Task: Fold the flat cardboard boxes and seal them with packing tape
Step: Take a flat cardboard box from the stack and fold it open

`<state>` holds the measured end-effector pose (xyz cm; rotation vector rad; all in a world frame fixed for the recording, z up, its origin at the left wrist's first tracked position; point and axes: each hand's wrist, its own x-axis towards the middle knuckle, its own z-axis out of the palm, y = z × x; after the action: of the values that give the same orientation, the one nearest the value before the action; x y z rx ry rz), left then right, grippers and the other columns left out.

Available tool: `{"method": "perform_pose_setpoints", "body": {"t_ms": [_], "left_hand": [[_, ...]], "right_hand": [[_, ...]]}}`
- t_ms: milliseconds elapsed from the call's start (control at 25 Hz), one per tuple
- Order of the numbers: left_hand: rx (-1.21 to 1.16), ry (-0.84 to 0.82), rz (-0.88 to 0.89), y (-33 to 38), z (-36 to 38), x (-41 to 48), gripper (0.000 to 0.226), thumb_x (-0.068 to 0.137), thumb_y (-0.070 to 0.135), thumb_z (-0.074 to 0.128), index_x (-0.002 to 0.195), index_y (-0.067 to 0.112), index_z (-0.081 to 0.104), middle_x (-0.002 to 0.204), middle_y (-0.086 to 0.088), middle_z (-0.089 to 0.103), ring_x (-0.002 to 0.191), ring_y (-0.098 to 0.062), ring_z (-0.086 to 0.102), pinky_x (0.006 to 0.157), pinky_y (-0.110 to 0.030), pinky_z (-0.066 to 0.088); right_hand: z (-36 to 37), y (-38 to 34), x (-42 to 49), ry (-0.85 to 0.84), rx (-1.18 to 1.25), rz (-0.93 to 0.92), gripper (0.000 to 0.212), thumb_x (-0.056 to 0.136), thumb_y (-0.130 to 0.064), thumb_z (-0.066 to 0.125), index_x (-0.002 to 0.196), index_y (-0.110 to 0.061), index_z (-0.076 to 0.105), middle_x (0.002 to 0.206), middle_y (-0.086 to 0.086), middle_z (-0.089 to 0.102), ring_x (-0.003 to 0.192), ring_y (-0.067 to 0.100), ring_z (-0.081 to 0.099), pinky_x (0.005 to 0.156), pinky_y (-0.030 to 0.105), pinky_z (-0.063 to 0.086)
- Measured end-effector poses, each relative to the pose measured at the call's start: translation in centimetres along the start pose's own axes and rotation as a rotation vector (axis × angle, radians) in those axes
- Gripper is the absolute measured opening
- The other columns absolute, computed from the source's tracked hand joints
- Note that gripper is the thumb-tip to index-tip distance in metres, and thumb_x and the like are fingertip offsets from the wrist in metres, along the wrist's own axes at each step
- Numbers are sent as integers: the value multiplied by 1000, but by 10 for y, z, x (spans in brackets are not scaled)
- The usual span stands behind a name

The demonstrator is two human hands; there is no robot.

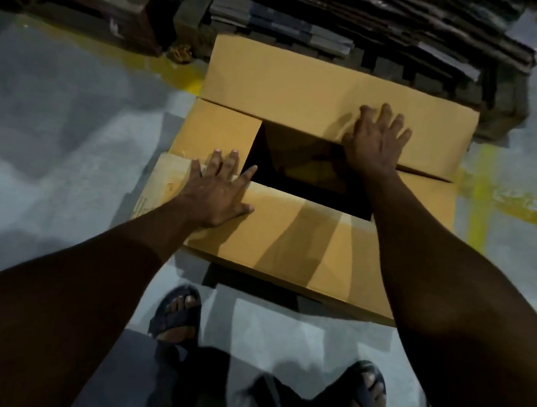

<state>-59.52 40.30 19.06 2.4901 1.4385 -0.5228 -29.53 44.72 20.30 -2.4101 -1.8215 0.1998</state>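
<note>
A tan cardboard box point(314, 189) stands on the floor in the middle of the frame, its top partly folded shut. The far long flap point(293, 89) and the near long flap point(290, 237) lie almost flat over the short side flaps, leaving a dark rectangular gap point(304, 181) at the center

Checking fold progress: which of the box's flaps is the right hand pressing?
The right hand presses the far long flap, beside the pallets. The left hand rests on the near flap.
</note>
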Motion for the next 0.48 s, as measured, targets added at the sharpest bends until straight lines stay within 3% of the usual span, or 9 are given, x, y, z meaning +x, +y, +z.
{"method": "perform_pose_setpoints", "body": {"t_ms": [200, 320, 480], "left_hand": [[55, 92, -3, -13, 22, 16, 75, 92, 66, 12, 152, 27, -13, 160, -14, -13, 147, -40, -6, 112, -63, 5], [24, 160, 16, 2, 24, 31, 71, 95, 61, 13, 153, 26, -11, 161, -13, -11, 147, -39, -6, 114, -62, 4], [-8, 181, 12, 16, 26, 44, 70, 97, 57, 19, 153, 27, -9, 162, -12, -9, 147, -38, -7, 114, -62, 2]], "right_hand": [[22, 55, 15, -33, -49, 210, 58, 95, -46, 47, 145, -20, 33, 161, 18, 14, 146, 49, 7, 113, 68, 5], [18, 66, 27, 15, -25, 278, 68, 90, -55, 47, 148, -25, 29, 163, 16, 9, 145, 51, 4, 110, 70, 0], [21, 89, 35, 78, 72, 550, 75, 86, -64, 39, 150, -28, 25, 162, 16, 12, 141, 57, 10, 110, 71, 3]]}}
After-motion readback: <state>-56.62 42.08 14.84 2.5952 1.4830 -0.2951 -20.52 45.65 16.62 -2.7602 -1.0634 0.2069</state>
